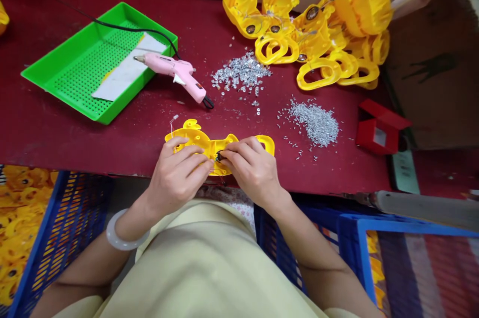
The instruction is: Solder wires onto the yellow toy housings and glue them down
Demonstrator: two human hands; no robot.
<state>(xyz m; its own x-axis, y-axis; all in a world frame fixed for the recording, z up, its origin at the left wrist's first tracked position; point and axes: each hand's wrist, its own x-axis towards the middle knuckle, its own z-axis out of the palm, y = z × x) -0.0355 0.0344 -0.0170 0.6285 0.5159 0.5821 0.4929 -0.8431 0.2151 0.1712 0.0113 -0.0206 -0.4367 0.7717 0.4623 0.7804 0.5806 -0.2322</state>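
At the table's front edge lies a yellow plastic shell (215, 146), hollow side up, with an oval handle loop at its right end. My left hand (181, 170) holds the shell's left part, its fingers curled over the near rim. A thin wire with a small white connector (175, 118) sticks up beside those fingers. With its fingertips together, my right hand (254, 168) pinches a small dark part (219, 157) inside the middle of the shell. The fingers hide much of that part.
A pink glue gun (172, 68) leans on a green tray (107, 116). Piles of clear bits (241, 72) and small screws (316, 123) lie ahead. Wired yellow shells (310, 28) are heaped behind. A red box (377, 133) stands right; blue crates (77, 218) flank me below.
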